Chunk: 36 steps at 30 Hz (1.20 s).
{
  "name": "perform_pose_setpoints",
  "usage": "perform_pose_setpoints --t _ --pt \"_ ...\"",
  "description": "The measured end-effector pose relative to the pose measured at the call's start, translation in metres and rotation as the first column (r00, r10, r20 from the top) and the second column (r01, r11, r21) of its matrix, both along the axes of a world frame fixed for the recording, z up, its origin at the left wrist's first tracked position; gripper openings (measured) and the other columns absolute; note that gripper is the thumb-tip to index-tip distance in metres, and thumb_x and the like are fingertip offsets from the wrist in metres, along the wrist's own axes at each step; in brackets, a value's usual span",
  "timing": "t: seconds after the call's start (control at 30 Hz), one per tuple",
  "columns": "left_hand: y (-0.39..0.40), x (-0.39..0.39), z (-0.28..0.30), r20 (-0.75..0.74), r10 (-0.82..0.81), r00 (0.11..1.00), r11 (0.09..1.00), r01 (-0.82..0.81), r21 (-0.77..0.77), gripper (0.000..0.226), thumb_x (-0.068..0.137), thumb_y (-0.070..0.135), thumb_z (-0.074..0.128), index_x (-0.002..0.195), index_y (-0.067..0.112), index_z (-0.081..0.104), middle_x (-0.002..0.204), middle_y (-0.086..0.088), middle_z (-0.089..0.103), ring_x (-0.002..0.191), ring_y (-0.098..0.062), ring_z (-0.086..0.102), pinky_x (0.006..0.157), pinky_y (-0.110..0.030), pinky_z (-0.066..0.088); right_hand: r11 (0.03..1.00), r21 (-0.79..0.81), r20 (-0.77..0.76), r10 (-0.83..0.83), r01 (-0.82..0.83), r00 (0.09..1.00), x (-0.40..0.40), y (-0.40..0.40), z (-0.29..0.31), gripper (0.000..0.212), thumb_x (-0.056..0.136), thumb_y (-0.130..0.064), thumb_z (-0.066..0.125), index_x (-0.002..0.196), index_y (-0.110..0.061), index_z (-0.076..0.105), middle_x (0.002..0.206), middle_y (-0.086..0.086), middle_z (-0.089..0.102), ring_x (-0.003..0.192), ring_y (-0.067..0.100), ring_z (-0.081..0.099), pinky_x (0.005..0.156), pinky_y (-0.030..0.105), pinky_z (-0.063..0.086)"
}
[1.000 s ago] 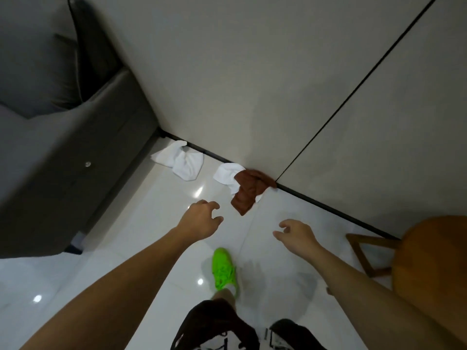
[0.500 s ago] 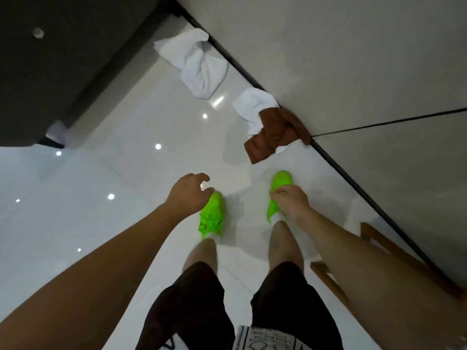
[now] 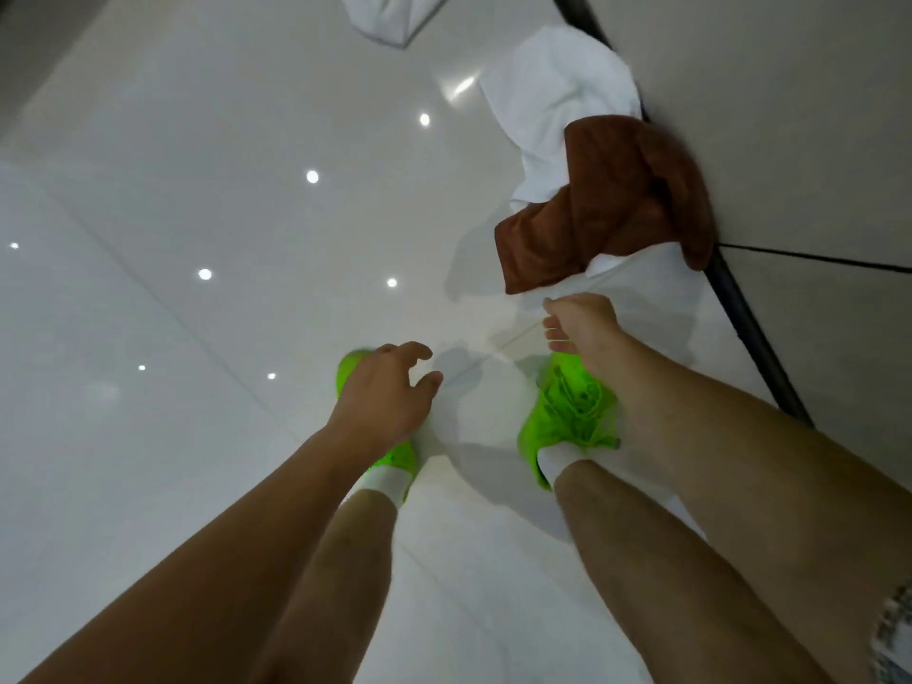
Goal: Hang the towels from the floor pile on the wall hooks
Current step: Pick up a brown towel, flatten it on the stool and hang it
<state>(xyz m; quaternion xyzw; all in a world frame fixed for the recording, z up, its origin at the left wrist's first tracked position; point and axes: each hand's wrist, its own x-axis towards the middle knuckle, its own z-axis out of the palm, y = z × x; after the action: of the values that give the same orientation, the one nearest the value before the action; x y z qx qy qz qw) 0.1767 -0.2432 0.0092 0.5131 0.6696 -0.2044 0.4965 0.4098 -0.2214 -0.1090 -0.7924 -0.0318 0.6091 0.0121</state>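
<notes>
On the glossy white floor [image 3: 172, 387], the brown towel [image 3: 602, 209] lies against the wall; the right hand [image 3: 582, 325], loosely curled and empty, reaches toward it, while the left hand [image 3: 390, 392] hangs open.

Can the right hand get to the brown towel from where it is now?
Probably yes. The right hand hangs empty just short of the brown towel, with only bare floor between them; the towel lies on top of the white towel.
</notes>
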Motion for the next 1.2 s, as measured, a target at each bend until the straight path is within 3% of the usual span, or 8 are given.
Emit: perform_pose_setpoints --t 0.17,0.37,0.53,0.73,0.97,1.2 --pt "-0.010 0.005 -0.052 0.030 0.003 1.000 1.000 -0.002 -0.031 0.037 0.096 0.036 0.061 0.131 0.022 0.062 0.123 -0.006 0.064 0.108 -0.023 0.061 0.093 -0.028 0.043 0.966 -0.028 -0.033 -0.258 0.257 0.966 -0.015 -0.001 -0.069 0.020 0.093 -0.022 0.067 0.104 -0.006 0.063 0.091 0.010 0.065 0.075 0.019 0.061 0.070 0.031 0.057" --pt "-0.011 -0.004 -0.083 0.026 0.022 0.999 0.999 -0.021 -0.043 0.036 0.096 0.035 0.060 0.129 0.022 0.062 0.121 -0.004 0.064 0.105 -0.021 0.061 0.093 -0.027 0.043 0.826 0.056 0.030 -0.563 0.561 0.826 -0.023 0.009 -0.103 0.014 0.090 -0.014 0.071 0.094 -0.003 0.063 0.097 0.014 0.071 0.085 0.021 0.067 0.075 0.030 0.060" --pt "-0.012 -0.015 -0.087 0.013 0.016 1.000 0.999 -0.015 -0.052 0.033 0.096 0.036 0.059 0.128 0.025 0.063 0.120 0.000 0.064 0.106 -0.019 0.061 0.091 -0.026 0.042 0.759 0.074 0.106 -0.651 0.647 0.752 -0.022 0.010 -0.109 0.016 0.087 -0.015 0.073 0.087 -0.006 0.060 0.091 0.010 0.067 0.082 0.019 0.065 0.082 0.033 0.060" --pt "-0.009 -0.027 -0.088 -0.001 0.068 0.998 0.997 -0.068 -0.038 0.031 0.096 0.035 0.060 0.124 0.026 0.064 0.115 0.003 0.064 0.098 -0.015 0.061 0.086 -0.024 0.041 0.764 0.109 0.171 -0.645 0.636 0.745 -0.021 0.011 -0.107 0.020 0.084 -0.012 0.078 0.077 -0.007 0.061 0.078 0.006 0.067 0.067 0.014 0.063 0.072 0.027 0.060" --pt "0.014 -0.019 -0.034 0.011 0.133 0.991 0.991 -0.133 0.001 0.028 0.094 0.037 0.062 0.120 0.029 0.066 0.113 0.006 0.066 0.102 -0.015 0.063 0.097 -0.034 0.047 0.798 0.101 0.173 -0.603 0.594 0.779 -0.019 0.008 -0.039 0.017 0.081 -0.007 0.078 0.073 -0.004 0.063 0.066 0.007 0.066 0.053 0.014 0.058 0.064 0.028 0.055" --pt "0.069 0.008 0.095 0.075 0.083 0.994 0.991 -0.090 0.095 0.030 0.095 0.038 0.061 0.122 0.027 0.065 0.115 0.005 0.066 0.104 -0.016 0.062 0.093 -0.031 0.047 0.791 0.235 0.043 -0.588 0.564 0.807 -0.009 0.060 0.122 0.019 0.081 0.000 0.071 0.066 -0.005 0.060 0.059 0.007 0.059 0.047 0.013 0.051 0.052 0.026 0.048"
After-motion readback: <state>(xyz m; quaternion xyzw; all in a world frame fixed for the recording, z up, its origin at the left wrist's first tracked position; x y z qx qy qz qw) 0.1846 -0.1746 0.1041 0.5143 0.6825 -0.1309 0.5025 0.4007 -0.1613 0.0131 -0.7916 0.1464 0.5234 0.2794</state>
